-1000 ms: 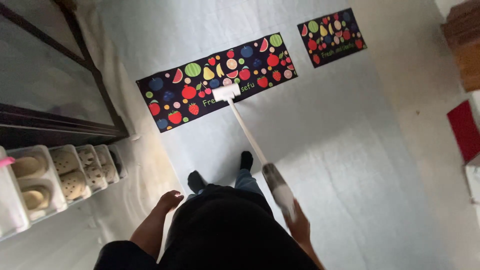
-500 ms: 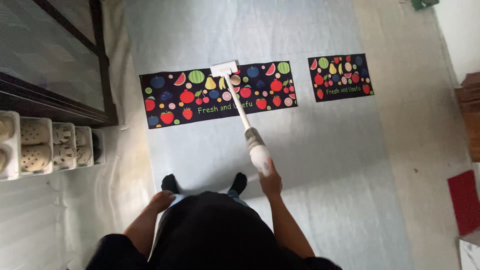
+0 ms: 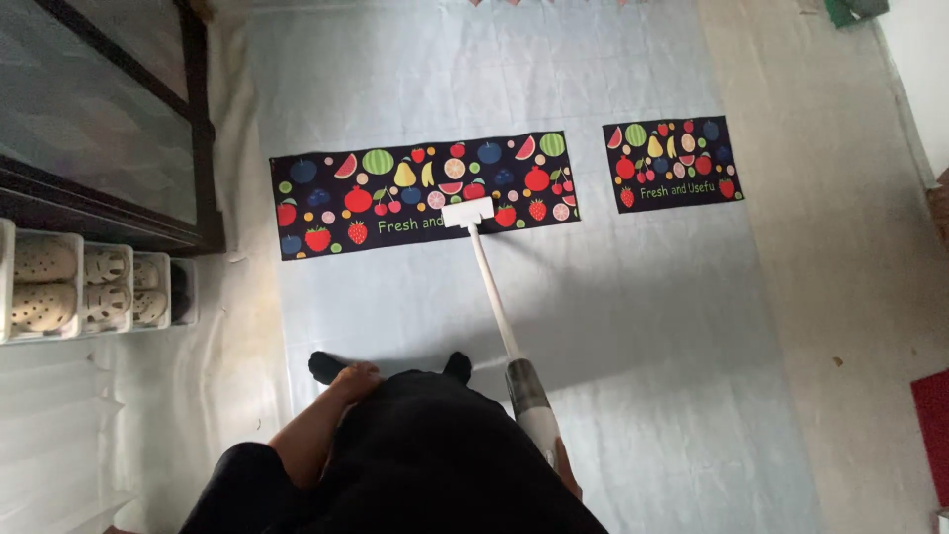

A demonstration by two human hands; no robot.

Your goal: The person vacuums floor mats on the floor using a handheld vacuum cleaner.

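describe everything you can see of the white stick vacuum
The white stick vacuum is a slim cordless type: a flat white floor head, a thin straight tube, and a thicker grey-and-white body near the person. It leans from the right hand, which grips its upper end, down to the long fruit-print mat, where the head rests on the mat's lower edge.

white vacuum (image 3: 494,297), black fruit-patterned mat (image 3: 425,193)

Pale floor (image 3: 643,326) with a long fruit-print mat (image 3: 395,193), a shorter one (image 3: 672,163), vacuum head (image 3: 468,212) on the long mat's edge.
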